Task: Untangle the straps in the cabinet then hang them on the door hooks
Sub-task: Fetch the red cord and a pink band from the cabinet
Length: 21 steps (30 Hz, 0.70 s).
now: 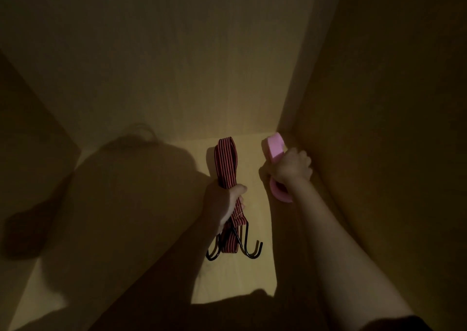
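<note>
Inside a dim wooden cabinet, my left hand [223, 203] is closed around the middle of a folded red-and-black striped elastic strap [225, 160]. Its black metal hooks [249, 248] hang below my fist. To the right, my right hand [293, 166] grips a folded pink strap [275, 145], close to the cabinet's right wall. One pink loop sticks out above the fist and another below it. The two straps are apart from each other.
The cabinet floor [255, 275] is light wood, lit in a narrow band. The back wall [177, 65] and right side wall [379, 128] close in around my hands. Dark shadows cover the left part of the floor.
</note>
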### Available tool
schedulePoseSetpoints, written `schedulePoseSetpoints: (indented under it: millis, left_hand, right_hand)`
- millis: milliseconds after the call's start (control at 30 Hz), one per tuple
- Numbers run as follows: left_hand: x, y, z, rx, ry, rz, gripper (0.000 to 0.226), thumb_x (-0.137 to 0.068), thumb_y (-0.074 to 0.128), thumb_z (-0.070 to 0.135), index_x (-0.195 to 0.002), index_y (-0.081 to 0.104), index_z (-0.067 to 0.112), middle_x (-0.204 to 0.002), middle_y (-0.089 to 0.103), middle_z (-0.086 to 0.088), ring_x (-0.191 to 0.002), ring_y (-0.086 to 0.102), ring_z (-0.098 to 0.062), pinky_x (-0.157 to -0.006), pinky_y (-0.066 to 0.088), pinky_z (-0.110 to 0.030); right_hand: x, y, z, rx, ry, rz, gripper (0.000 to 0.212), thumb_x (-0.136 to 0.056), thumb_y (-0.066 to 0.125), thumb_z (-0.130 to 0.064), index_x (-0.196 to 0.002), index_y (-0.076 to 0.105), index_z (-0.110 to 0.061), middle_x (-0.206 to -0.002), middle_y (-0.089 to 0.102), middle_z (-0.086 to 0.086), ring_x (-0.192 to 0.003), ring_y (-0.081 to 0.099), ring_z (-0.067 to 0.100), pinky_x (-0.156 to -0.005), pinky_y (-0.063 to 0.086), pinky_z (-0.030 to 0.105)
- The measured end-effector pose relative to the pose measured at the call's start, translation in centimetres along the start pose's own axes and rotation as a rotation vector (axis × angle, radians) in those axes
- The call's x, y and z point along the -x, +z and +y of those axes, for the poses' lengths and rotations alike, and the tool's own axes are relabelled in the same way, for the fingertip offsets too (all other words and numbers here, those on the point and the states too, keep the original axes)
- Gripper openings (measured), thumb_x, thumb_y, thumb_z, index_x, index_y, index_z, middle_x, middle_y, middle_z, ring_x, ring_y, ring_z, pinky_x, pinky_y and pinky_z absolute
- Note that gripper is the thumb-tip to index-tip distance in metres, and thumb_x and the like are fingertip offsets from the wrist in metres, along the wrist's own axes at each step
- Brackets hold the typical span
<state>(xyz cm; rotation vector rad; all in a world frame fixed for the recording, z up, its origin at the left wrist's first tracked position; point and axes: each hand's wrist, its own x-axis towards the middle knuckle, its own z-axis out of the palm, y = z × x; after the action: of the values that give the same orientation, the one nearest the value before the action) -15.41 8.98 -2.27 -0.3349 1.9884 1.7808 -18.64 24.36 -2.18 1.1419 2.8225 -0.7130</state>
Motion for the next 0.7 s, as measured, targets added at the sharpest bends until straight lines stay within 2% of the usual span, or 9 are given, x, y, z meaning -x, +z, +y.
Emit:
schedulePoseSetpoints:
  millis: [33,133,200,300,367,433,500,567,700]
  left_hand:
    - [0.0,0.1,0.1,0.009,0.026,-0.009,0.024,-0.084,0.062,0.01,-0.065,0.048,0.016,-0.057,0.054,-0.001,-0.054,0.05,-0.015,-0.059,0.047,-0.03]
    - [-0.5,0.8,0.3,0.059,-0.153,-0.016,0.034,-0.091,0.053,0.01,-0.059,0.043,0.014,-0.05,0.045,-0.005,-0.053,0.04,-0.016,-0.083,0.041,-0.034]
    - [-0.6,0.8,0.3,0.057,-0.129,-0.035,0.033,-0.09,0.054,0.009,-0.059,0.043,0.014,-0.056,0.043,-0.004,-0.053,0.041,-0.015,-0.075,0.042,-0.031]
    - [-1.0,0.6,-0.5,0.087,-0.118,-0.04,0.03,-0.089,0.056,0.009,-0.061,0.045,0.013,-0.057,0.043,-0.002,-0.05,0.043,-0.013,-0.056,0.039,-0.025]
    - [-1.0,0.4,-0.9,0.124,-0.12,-0.017,0.026,-0.087,0.057,0.009,-0.063,0.047,0.011,-0.057,0.043,-0.003,-0.042,0.047,-0.012,-0.049,0.041,-0.022]
    - [-0.8,0.2,-1.0,0.132,-0.041,0.024,0.013,-0.086,0.059,0.008,-0.077,0.05,0.006,-0.057,0.045,-0.004,-0.03,0.047,-0.006,-0.036,0.039,-0.015]
    - [0.3,-0.1,-0.7,0.088,0.055,0.013,0.012,-0.084,0.06,0.007,-0.086,0.049,0.006,-0.058,0.047,-0.004,-0.033,0.048,-0.006,-0.035,0.039,-0.013]
    - [1.9,-0.3,0.1,0.074,0.128,-0.048,0.013,-0.084,0.06,0.006,-0.081,0.047,0.007,-0.058,0.046,-0.004,-0.043,0.048,-0.013,-0.037,0.041,-0.015]
    - [5.4,-0.3,1.2,0.078,0.134,-0.232,0.015,-0.081,0.062,0.007,-0.086,0.048,0.007,-0.052,0.047,-0.002,-0.046,0.05,-0.016,-0.049,0.046,-0.026]
  right_hand:
    - [0.3,0.4,0.0,0.005,-0.036,0.036,0.06,-0.08,0.063,-0.033,-0.129,0.04,-0.009,-0.133,0.042,0.014,-0.123,0.038,0.032,-0.1,0.033,0.041]
    - [1.4,1.1,0.2,-0.041,-0.133,0.108,0.049,-0.078,0.062,-0.029,-0.118,0.041,-0.009,-0.118,0.057,0.013,-0.112,0.052,0.033,-0.098,0.033,0.042]
    - [2.2,1.2,0.7,-0.084,-0.192,0.138,0.038,-0.079,0.061,-0.028,-0.105,0.04,-0.012,-0.101,0.065,0.01,-0.096,0.061,0.032,-0.094,0.035,0.042]
    - [3.4,0.6,1.5,-0.199,-0.241,0.189,0.034,-0.081,0.062,-0.028,-0.095,0.033,-0.016,-0.095,0.065,0.01,-0.086,0.062,0.032,-0.085,0.046,0.04]
    - [4.0,-0.5,1.8,-0.272,-0.221,0.191,0.034,-0.082,0.062,-0.029,-0.101,0.039,-0.014,-0.095,0.062,0.009,-0.084,0.061,0.03,-0.077,0.048,0.039]
    - [4.7,-2.2,2.0,-0.32,-0.185,0.158,0.038,-0.085,0.061,-0.03,-0.112,0.042,-0.011,-0.092,0.058,0.005,-0.079,0.056,0.024,-0.069,0.044,0.034]
    - [6.2,-3.5,2.6,-0.402,-0.158,0.109,0.042,-0.086,0.06,-0.033,-0.116,0.042,-0.011,-0.088,0.056,0.0,-0.077,0.056,0.021,-0.068,0.048,0.036]
    - [8.4,-4.4,3.5,-0.482,-0.136,0.045,0.046,-0.086,0.057,-0.042,-0.118,0.043,-0.012,-0.084,0.057,-0.002,-0.077,0.062,0.021,-0.071,0.055,0.04]
    - [13.5,-5.2,5.1,-0.594,-0.124,-0.035,0.051,-0.088,0.039,-0.058,-0.11,0.052,-0.015,-0.071,0.062,0.001,-0.059,0.062,0.015,-0.051,0.047,0.026]
